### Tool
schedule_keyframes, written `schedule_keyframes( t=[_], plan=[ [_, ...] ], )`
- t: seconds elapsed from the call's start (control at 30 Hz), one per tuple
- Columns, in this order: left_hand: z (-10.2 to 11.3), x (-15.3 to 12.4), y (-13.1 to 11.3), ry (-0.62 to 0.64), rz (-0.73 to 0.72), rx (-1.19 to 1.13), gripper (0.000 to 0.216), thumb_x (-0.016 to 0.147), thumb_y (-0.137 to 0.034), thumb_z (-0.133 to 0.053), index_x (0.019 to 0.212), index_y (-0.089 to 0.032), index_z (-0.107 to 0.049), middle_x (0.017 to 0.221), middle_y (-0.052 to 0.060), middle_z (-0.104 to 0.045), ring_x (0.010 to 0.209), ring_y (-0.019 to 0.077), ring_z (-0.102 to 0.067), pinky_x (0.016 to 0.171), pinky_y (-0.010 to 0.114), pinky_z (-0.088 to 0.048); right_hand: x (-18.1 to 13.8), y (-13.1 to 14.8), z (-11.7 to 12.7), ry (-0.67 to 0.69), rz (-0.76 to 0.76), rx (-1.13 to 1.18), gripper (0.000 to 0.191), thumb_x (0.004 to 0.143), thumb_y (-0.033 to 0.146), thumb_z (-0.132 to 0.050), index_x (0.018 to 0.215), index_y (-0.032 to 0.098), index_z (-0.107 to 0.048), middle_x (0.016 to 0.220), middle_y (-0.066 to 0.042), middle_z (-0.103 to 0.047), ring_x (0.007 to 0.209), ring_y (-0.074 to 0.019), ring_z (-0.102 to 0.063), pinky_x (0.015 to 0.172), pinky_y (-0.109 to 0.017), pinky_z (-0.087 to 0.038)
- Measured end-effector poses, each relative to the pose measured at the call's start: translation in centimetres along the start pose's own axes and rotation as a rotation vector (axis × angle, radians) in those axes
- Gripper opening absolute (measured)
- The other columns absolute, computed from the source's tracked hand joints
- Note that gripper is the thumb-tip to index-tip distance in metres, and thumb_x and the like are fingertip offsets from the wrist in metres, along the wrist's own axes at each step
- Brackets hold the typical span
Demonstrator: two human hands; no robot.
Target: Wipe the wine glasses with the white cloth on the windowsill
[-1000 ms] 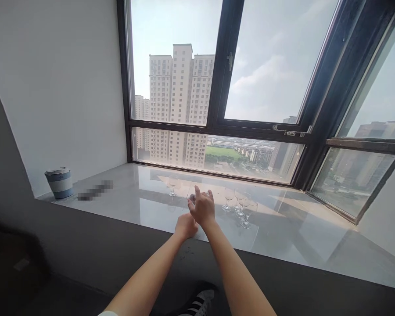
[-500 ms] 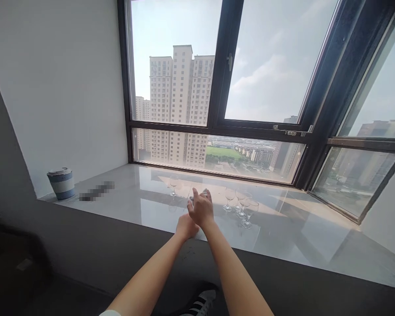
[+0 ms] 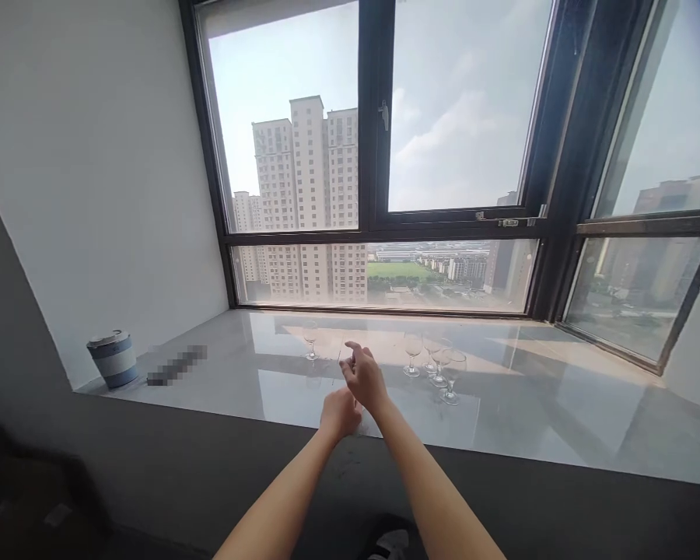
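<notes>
My left hand [image 3: 339, 412] is closed in a fist low over the front edge of the sill, around what looks like the stem of a clear wine glass mostly hidden by my hands. Just above it, my right hand [image 3: 365, 379] curls at the bowl, thumb and forefinger bent toward the left. Faint clear edges show by those fingertips; anything else in that hand is hidden. To the right stands a small stemmed wine glass [image 3: 412, 354], with several more close beside it, the nearest being another wine glass [image 3: 453, 377]. A single wine glass [image 3: 310, 342] stands left of my hands.
The glossy grey windowsill [image 3: 222, 397] runs beneath a dark-framed window [image 3: 375, 155]. At its left end a blue and white paper cup [image 3: 113, 360] stands by the wall, next to a blurred-out object [image 3: 176, 365]. A shoe [image 3: 390, 543] shows below the sill.
The view has shifted and tilted slightly. My right hand has turned a little at the bowl, its forefinger now reaching further left; grey patches seen at its fingers earlier no longer show. The standing glasses stay put.
</notes>
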State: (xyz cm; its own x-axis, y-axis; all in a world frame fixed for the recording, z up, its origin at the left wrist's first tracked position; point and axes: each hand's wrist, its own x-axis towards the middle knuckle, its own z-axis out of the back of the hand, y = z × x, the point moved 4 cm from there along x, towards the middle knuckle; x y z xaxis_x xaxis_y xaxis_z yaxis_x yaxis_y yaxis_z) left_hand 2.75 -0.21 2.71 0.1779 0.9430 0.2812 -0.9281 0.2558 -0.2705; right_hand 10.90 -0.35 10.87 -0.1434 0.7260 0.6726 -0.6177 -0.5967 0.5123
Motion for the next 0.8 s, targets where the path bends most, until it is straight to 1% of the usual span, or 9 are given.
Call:
schedule_keyframes(
  t=[0.07, 0.17, 0.3, 0.43, 0.5, 0.6, 0.7, 0.73, 0.8],
  plan=[
    [0.0, 0.0, 0.0, -0.007, -0.003, -0.001, 0.027, 0.084, -0.019, -0.042, 0.094, -0.015, -0.067, 0.09, 0.014, -0.069, 0.079, 0.0239, -0.064, 0.068, 0.029, -0.039, -0.1, -0.3, 0.0, -0.049, -0.015, 0.062, 0.04, 0.083, 0.025, -0.051, 0.122, 0.02, -0.047, 0.072, 0.0, -0.056, 0.084, -0.0186, -0.055, 0.067, -0.025, -0.04],
    [0.0, 0.0, 0.0, -0.017, -0.008, -0.019, 0.025, 0.084, -0.019, -0.043, 0.096, -0.016, -0.066, 0.09, 0.013, -0.069, 0.078, 0.0232, -0.063, 0.066, 0.028, -0.037, -0.3, -0.7, 0.2, -0.142, -0.017, 0.139, 0.037, 0.082, 0.025, -0.051, 0.118, 0.018, -0.05, 0.075, 0.0, -0.053, 0.076, -0.0166, -0.054, 0.067, -0.025, -0.042],
    [0.1, 0.0, -0.1, -0.028, -0.033, -0.052, 0.031, 0.082, -0.017, -0.045, 0.107, -0.017, -0.062, 0.093, 0.012, -0.069, 0.08, 0.0219, -0.063, 0.064, 0.027, -0.035, -1.0, -1.2, 0.4, -0.248, -0.012, 0.231, 0.032, 0.084, 0.027, -0.048, 0.115, 0.018, -0.051, 0.077, 0.0, -0.052, 0.07, -0.0146, -0.052, 0.068, -0.026, -0.043],
    [0.3, -0.1, -0.4, -0.036, -0.062, -0.07, 0.033, 0.084, -0.02, -0.044, 0.113, -0.02, -0.059, 0.097, 0.01, -0.068, 0.083, 0.0219, -0.062, 0.064, 0.027, -0.034, -1.6, -1.2, 0.8, -0.365, -0.08, 0.323, 0.031, 0.086, 0.033, -0.047, 0.112, 0.018, -0.052, 0.074, 0.001, -0.051, 0.066, -0.013, -0.049, 0.066, -0.025, -0.042],
    [0.4, -0.1, -0.4, -0.024, -0.06, -0.078, 0.03, 0.086, -0.023, -0.044, 0.112, -0.02, -0.059, 0.098, 0.011, -0.067, 0.085, 0.0222, -0.062, 0.067, 0.027, -0.035, -1.6, -0.9, 1.2, -0.442, -0.127, 0.365, 0.032, 0.087, 0.038, -0.048, 0.111, 0.018, -0.052, 0.073, 0.001, -0.052, 0.066, -0.0131, -0.05, 0.066, -0.025, -0.042],
    [0.5, -0.3, -0.4, -0.012, -0.033, -0.066, 0.027, 0.088, -0.025, -0.043, 0.109, -0.019, -0.059, 0.096, 0.011, -0.067, 0.085, 0.0217, -0.062, 0.068, 0.027, -0.035, -1.5, -1.0, 2.1, -0.612, -0.236, 0.442, 0.035, 0.085, 0.043, -0.05, 0.109, 0.018, -0.051, 0.073, 0.001, -0.055, 0.068, -0.0137, -0.053, 0.067, -0.026, -0.043],
    [0.4, -0.3, -0.1, -0.036, 0.009, -0.044, 0.024, 0.089, -0.024, -0.041, 0.104, -0.019, -0.058, 0.092, 0.01, -0.067, 0.082, 0.0203, -0.061, 0.067, 0.026, -0.034, -1.8, -2.1, 3.0, -0.767, -0.376, 0.494, 0.039, 0.084, 0.046, -0.053, 0.11, 0.018, -0.05, 0.072, 0.001, -0.056, 0.067, -0.0138, -0.055, 0.066, -0.025, -0.043],
    [0.3, -0.2, 0.1, -0.05, 0.023, -0.051, 0.023, 0.088, -0.024, -0.041, 0.103, -0.019, -0.058, 0.09, 0.01, -0.067, 0.081, 0.02, -0.061, 0.067, 0.026, -0.034, -2.2, -2.7, 3.0, -0.79, -0.415, 0.49, 0.04, 0.083, 0.047, -0.053, 0.109, 0.018, -0.05, 0.072, 0.001, -0.057, 0.066, -0.0139, -0.055, 0.065, -0.025, -0.042],
    [0.2, 0.0, 0.5, -0.086, 0.038, -0.099, 0.021, 0.088, -0.025, -0.043, 0.098, -0.018, -0.06, 0.085, 0.009, -0.067, 0.08, 0.0193, -0.061, 0.067, 0.026, -0.033, -3.3, -4.2, 2.6, -0.783, -0.471, 0.453, 0.041, 0.083, 0.049, -0.053, 0.108, 0.018, -0.049, 0.071, 0.001, -0.057, 0.064, -0.0145, -0.055, 0.064, -0.025, -0.041]
  ],
)
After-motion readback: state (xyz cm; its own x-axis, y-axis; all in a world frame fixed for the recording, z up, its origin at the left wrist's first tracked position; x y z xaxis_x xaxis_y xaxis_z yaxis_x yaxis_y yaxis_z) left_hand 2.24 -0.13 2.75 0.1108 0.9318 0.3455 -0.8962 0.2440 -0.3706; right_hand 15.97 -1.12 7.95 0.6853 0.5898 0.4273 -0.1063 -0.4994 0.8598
